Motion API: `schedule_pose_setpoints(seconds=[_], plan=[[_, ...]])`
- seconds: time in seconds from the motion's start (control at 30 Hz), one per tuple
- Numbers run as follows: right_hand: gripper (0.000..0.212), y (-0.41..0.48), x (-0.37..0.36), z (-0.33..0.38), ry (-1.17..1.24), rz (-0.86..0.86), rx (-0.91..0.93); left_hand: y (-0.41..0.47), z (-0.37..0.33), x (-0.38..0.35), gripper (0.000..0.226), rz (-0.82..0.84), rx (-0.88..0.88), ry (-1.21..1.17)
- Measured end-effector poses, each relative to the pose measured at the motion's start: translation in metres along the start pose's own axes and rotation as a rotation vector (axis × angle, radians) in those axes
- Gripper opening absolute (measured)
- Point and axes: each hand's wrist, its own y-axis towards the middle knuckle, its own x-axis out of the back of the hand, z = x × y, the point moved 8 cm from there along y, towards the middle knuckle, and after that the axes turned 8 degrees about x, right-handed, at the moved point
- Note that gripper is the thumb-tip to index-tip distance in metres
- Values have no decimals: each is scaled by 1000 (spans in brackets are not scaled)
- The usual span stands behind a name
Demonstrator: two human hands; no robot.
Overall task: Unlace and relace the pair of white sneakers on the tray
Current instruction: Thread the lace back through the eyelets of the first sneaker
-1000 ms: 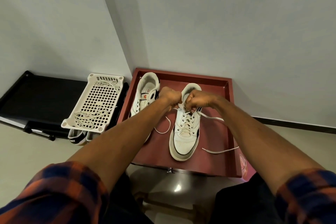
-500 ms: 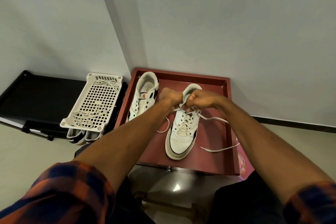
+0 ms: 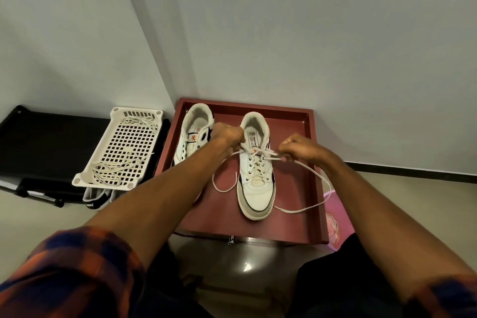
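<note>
Insole print on both sneakers too small to read; an orange logo shows on each tongue. The laced sneaker, white with grey toe and black trim, sits mid red tray, toe near; the other sneaker lies far left in the tray. Left hand and right hand, both curled, each pinch the lace beside the top eyelets, ends trailing on the tray; a white basket with loose laces sits left of the tray.
</note>
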Motion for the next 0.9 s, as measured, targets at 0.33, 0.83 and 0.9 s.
schedule_pose_setpoints(seconds=[0.33, 0.83, 0.9], plan=[[25, -18, 3, -42, 390, -111, -92, 0, 0, -4, 17, 44, -15, 18], [26, -14, 16, 29, -337, -675, 26, 1, 1, -6, 28, 88, -6, -1], [26, -14, 14, 42, -388, -701, 76, 1, 2, -6, 29, 87, -12, 7]])
